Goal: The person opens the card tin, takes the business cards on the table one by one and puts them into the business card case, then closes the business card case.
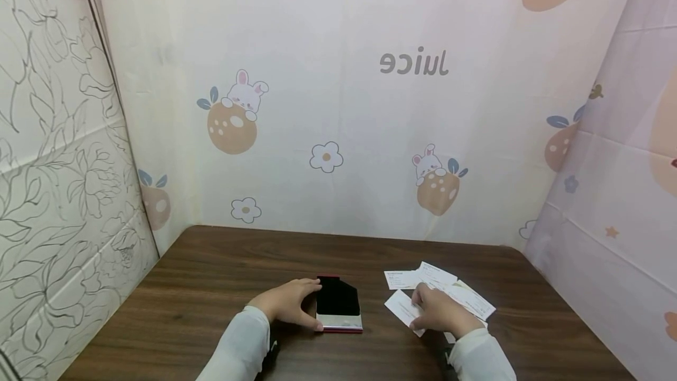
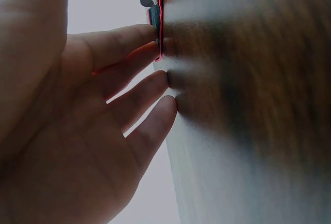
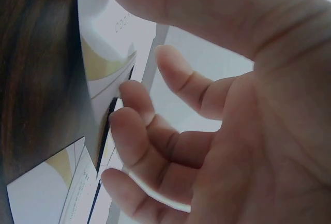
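Note:
A flat card case [image 1: 338, 323] lies opened on the table, its black lining and red edging facing up. Beside its left edge is my left hand [image 1: 290, 303], thumb by the near corner and a fingertip at the far corner. In the left wrist view, the fingers extend fairly straight, one touching the red edge [image 2: 161, 22]. Over a spread of business cards [image 1: 471, 298] is my right hand [image 1: 441, 312]. Its thumb and forefinger hold a white business card [image 1: 400, 306] at the sides. In the right wrist view, that card [image 3: 101, 43] shows a gold curve, and the other fingers curl loosely.
The dark wooden table [image 1: 238, 251] ends at a printed curtain [image 1: 338, 104] at the back. More patterned curtains flank it on the left [image 1: 58, 134] and right [image 1: 608, 193]. Another gold-trimmed card [image 3: 44, 193] lies on the wood.

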Tool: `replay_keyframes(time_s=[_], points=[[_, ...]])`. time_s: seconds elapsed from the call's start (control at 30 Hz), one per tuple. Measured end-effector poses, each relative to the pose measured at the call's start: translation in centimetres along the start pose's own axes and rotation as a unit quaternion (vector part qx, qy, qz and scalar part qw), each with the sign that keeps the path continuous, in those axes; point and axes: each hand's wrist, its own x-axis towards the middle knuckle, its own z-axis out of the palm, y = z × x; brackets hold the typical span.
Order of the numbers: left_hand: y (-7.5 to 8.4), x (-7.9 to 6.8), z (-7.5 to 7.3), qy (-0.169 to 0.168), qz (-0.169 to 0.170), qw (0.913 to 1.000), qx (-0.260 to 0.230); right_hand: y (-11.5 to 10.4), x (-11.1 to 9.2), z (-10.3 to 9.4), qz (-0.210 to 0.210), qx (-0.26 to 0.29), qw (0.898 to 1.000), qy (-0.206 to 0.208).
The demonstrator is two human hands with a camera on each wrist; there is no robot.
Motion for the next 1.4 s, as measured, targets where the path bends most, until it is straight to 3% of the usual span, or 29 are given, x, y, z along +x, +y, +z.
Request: replay_keyframes(time_s=[0.5, 0.67, 0.9, 1.03, 1.27, 1.4], points=[[0.0, 0.1, -0.1, -0.002, 0.006, 1.0000, -0.003, 0.1, 0.6, 0.3, -0.028, -0.014, 0.999, 0.024], [0.0, 0.1, -0.1, -0.001, 0.001, 1.0000, -0.003, 0.0, 0.7, 0.4, -0.058, -0.007, 0.998, 0.023], [-0.1, 0.0, -0.1, 0.000, 0.002, 1.0000, 0.000, -0.1, 1.0, 0.2, -0.148, 0.027, 0.988, 0.044], [0.0, -0.1, -0.1, -0.002, 0.004, 1.0000, -0.003, -0.3, 1.2, 0.3, -0.169, 0.047, 0.983, 0.061], [0.0, -0.1, -0.2, -0.003, 0.004, 1.0000, -0.006, -0.6, 1.5, 0.4, -0.211, 0.056, 0.967, 0.129], [-0.1, 0.0, -0.1, -0.002, 0.004, 1.0000, -0.005, -1.1, 1.6, 0.6, -0.210, 0.073, 0.964, 0.148]])
